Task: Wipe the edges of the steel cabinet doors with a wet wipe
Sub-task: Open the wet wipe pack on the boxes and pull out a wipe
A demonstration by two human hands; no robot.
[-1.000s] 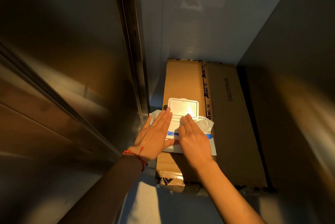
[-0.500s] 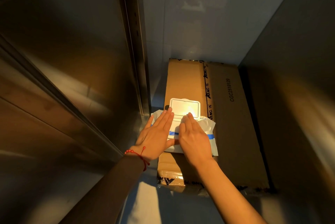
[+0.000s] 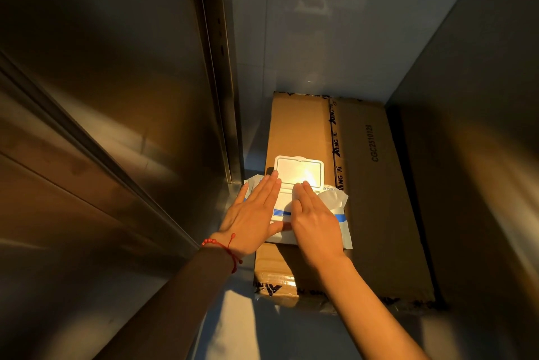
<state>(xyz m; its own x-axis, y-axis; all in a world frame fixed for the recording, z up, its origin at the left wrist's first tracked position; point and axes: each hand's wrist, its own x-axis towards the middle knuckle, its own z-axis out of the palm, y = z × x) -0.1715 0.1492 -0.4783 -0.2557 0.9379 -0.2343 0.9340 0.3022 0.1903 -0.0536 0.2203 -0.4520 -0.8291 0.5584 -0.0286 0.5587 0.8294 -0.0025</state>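
A white wet wipe pack with a blue stripe lies on a cardboard box. Its white flip lid stands open. My left hand lies flat on the left part of the pack, fingers together and stretched out. My right hand lies flat on the pack's middle, fingertips at the opening below the lid. Neither hand grips anything. The steel cabinet door rises on the left, its vertical edge just left of the pack.
A red bead bracelet is on my left wrist. A grey wall stands behind the box and a dark steel panel on the right. Pale floor shows in front of the box.
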